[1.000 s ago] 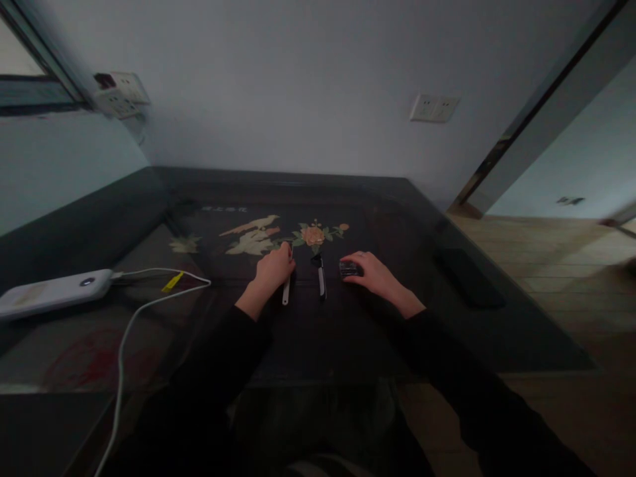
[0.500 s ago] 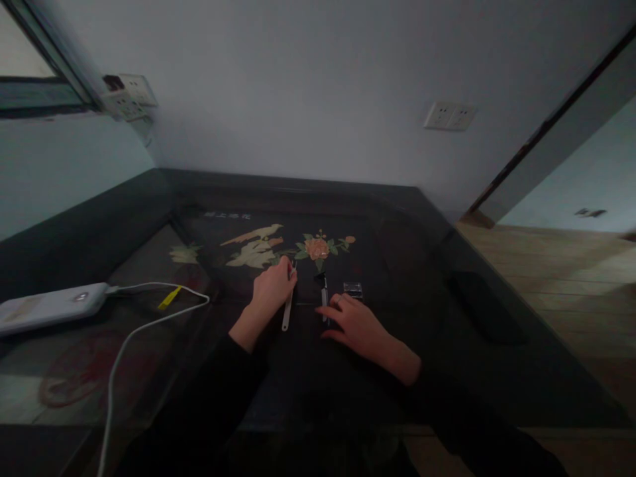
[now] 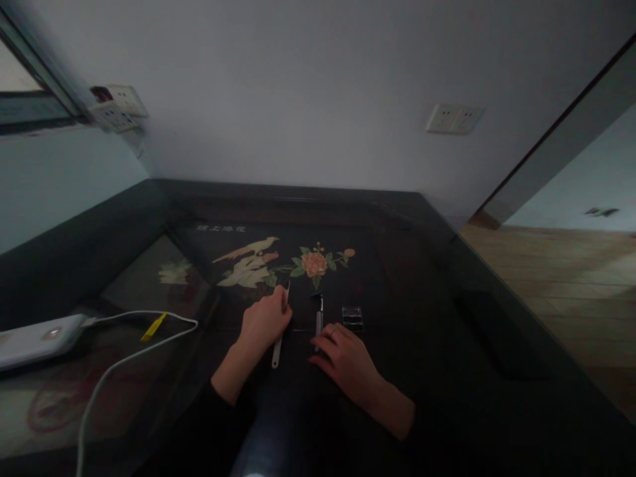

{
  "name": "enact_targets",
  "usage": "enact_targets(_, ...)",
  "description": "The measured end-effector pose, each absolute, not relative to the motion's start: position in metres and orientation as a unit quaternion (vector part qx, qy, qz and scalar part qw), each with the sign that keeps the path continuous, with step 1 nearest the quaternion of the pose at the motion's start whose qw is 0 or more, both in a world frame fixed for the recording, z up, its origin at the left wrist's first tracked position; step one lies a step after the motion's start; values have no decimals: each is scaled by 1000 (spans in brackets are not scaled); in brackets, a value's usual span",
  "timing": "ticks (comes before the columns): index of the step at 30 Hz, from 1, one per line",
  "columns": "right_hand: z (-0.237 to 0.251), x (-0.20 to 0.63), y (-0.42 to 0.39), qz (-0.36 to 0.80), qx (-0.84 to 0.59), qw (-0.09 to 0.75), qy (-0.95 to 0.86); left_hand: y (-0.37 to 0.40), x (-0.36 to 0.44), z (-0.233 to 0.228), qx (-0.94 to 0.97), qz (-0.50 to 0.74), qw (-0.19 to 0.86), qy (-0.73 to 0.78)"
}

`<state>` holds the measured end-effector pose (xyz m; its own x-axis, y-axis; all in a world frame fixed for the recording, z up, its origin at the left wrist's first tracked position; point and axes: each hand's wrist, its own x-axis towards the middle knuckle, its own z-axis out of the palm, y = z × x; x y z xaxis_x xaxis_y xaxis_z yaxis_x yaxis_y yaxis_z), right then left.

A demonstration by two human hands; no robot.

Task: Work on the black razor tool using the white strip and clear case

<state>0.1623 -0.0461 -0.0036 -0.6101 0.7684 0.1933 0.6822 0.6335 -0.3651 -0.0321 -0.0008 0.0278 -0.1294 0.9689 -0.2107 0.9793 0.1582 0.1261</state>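
On the dark glass-topped table [image 3: 407, 278] my left hand [image 3: 263, 324] rests on a slim white-handled tool [image 3: 278, 344] that lies flat, its tip pointing away from me. My right hand [image 3: 342, 361] lies palm down, its fingertips touching the near end of a second slim tool with a black head [image 3: 318, 311]. A small clear box [image 3: 352, 317] sits just right of that tool, apart from both hands. Both sleeves are black.
A white power bank [image 3: 34, 338] with a white cable [image 3: 124, 358] and yellow tag lies at the left. A dark flat phone-like slab [image 3: 501, 338] lies at the right. Bird and flower artwork [image 3: 278, 255] shows under the glass. Walls with sockets stand behind.
My right hand left the small clear box and moved left and nearer, onto the black-headed tool. The left hand stayed on the white tool. The view tilted down slightly.
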Motion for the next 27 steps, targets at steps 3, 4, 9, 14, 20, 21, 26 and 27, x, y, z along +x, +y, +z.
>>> enact_targets(3, -6, 162, -44, 145, -420, 172, -879, 1, -33, 25, 648, -16, 127, 751)
enact_targets(4, -7, 162, -43, 151, -424, 174, -876, 1, -33, 25, 649, -13, 128, 749)
enact_targets(9, -9, 161, -44, 164, -428, 180, -870, 2, -34, 25, 658, -8, 120, 743)
enact_targets(14, -1, 182, -38, 128, -418, 223, -871, -3, -32, 31, 657, 9, 130, 743)
enact_targets(20, 8, 226, -7, 129, -509, 190, -830, -24, -34, 25, 785, 146, 123, 589)
enact_targets(21, 7, 230, -4, 149, -513, 182, -825, -27, -36, 23, 809, 175, 114, 550)
enact_targets(26, 2, 234, 2, 221, -524, 154, -808, -32, -43, 10, 838, 301, 95, 445)
enact_targets(27, 1, 233, 3, 225, -526, 152, -806, -32, -44, 8, 836, 315, 96, 439)
